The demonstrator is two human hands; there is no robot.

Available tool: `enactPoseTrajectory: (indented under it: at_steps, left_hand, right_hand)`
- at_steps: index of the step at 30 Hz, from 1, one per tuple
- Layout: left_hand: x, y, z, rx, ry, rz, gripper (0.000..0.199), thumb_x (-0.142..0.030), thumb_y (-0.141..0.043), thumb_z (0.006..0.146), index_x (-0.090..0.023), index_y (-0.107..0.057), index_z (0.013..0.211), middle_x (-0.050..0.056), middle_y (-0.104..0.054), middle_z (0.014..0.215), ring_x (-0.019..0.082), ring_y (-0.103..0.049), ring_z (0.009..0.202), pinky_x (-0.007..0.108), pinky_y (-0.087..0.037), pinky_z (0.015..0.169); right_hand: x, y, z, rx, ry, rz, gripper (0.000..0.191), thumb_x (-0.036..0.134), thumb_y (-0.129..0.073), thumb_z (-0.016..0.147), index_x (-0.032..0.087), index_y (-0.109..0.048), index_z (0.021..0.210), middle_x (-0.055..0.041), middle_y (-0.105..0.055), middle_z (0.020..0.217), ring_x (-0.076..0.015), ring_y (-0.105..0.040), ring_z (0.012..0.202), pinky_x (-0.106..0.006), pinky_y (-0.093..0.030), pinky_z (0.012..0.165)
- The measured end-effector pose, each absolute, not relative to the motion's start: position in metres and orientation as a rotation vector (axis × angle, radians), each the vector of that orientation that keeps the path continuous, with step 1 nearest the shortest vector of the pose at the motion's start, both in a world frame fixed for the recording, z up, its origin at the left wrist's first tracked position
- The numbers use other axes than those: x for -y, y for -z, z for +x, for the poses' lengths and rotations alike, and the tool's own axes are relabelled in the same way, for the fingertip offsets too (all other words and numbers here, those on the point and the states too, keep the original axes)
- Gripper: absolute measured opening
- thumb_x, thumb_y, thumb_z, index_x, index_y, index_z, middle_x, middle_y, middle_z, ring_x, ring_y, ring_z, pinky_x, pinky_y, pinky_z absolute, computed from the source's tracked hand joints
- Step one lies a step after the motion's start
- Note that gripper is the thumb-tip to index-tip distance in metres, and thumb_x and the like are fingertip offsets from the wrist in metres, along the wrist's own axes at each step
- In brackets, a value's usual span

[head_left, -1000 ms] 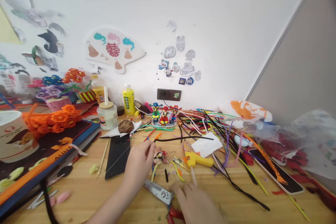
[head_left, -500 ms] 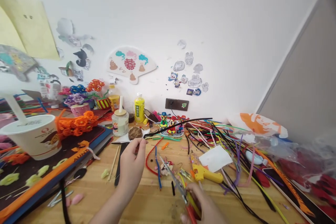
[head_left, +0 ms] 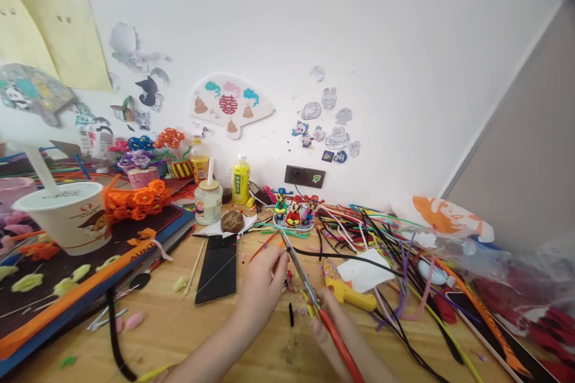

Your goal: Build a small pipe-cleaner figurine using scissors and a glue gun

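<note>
My left hand [head_left: 264, 280] is closed, pinching one end of a black pipe cleaner [head_left: 345, 256] that stretches to the right above the table. In my right hand [head_left: 335, 317] is a pair of scissors [head_left: 305, 278] with red handles. The blades point up and away, their tips close to my left fingertips and to the pinched end of the pipe cleaner. Whether the blades touch it I cannot tell. Partly behind my hands lie small coloured pieces, and a short black piece [head_left: 291, 315] rests on the wood below.
A yellow glue gun [head_left: 350, 294] lies right of the scissors, before a heap of pipe cleaners [head_left: 359, 227]. Small figures [head_left: 294, 210] stand at the back. A black phone [head_left: 216, 269] lies left of my hand; a paper cup [head_left: 67, 221] stands at far left.
My left hand has moved right and slightly down with the black pipe cleaner, uncovering the phone. The scissors now stand nearer to that hand, their tips higher. The view has shifted slightly.
</note>
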State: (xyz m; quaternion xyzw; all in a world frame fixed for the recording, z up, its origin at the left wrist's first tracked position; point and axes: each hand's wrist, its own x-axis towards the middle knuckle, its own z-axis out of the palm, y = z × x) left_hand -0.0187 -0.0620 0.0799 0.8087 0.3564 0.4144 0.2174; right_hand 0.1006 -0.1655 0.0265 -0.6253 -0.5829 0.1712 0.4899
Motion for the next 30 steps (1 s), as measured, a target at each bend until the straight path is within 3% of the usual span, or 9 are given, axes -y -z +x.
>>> enactPoseTrajectory:
  at_steps: [6,15,20,24,30]
  left_hand:
    - [0.060,-0.075,-0.016,-0.902,-1.062,2.191,0.028,-0.028,-0.034,0.083,-0.018,-0.050,0.063,0.000,-0.053,0.059,0.015,-0.050,0.059,0.024,-0.037,0.056]
    - [0.055,-0.077,-0.012,-0.874,-1.023,2.055,0.027,-0.028,-0.036,0.079,-0.020,-0.042,0.054,-0.004,-0.041,0.051,0.013,-0.044,0.051,0.023,-0.033,0.050]
    - [0.057,-0.080,-0.012,-0.855,-1.000,2.027,0.026,-0.030,-0.037,0.078,-0.020,-0.039,0.054,-0.005,-0.039,0.050,0.013,-0.043,0.050,0.023,-0.034,0.048]
    - [0.056,-0.082,-0.012,-0.780,-0.932,1.948,0.025,-0.031,-0.037,0.078,-0.020,-0.039,0.055,-0.006,-0.038,0.050,0.012,-0.043,0.046,0.022,-0.035,0.046]
    - [0.053,-0.080,-0.014,-0.750,-0.901,1.927,0.024,-0.030,-0.038,0.078,-0.021,-0.039,0.056,-0.006,-0.039,0.050,0.012,-0.044,0.046,0.022,-0.034,0.043]
  right_hand:
    - [0.160,-0.031,0.102,1.371,-0.559,-1.509,0.046,0.064,-0.037,0.074,0.020,-0.047,0.084,0.0040,-0.039,0.051,-0.0134,-0.038,0.045,-0.027,-0.033,0.044]
    - [0.155,-0.030,0.099,1.351,-0.579,-1.452,0.049,0.065,-0.032,0.075,0.021,-0.050,0.085,0.0047,-0.034,0.049,-0.0121,-0.037,0.040,-0.025,-0.034,0.038]
    - [0.158,-0.039,0.100,1.410,-0.511,-1.335,0.042,0.058,-0.035,0.079,0.020,-0.051,0.084,0.0021,-0.043,0.053,-0.0117,-0.041,0.044,-0.024,-0.038,0.040]
    - [0.163,-0.051,0.103,1.454,-0.526,-1.350,0.025,0.042,-0.036,0.085,0.022,-0.050,0.089,0.0022,-0.047,0.056,-0.0119,-0.045,0.045,-0.023,-0.042,0.041]
    - [0.164,-0.051,0.110,1.557,-0.521,-1.444,0.013,0.034,-0.040,0.082,0.023,-0.047,0.086,0.0004,-0.054,0.064,-0.0162,-0.054,0.054,-0.025,-0.047,0.048]
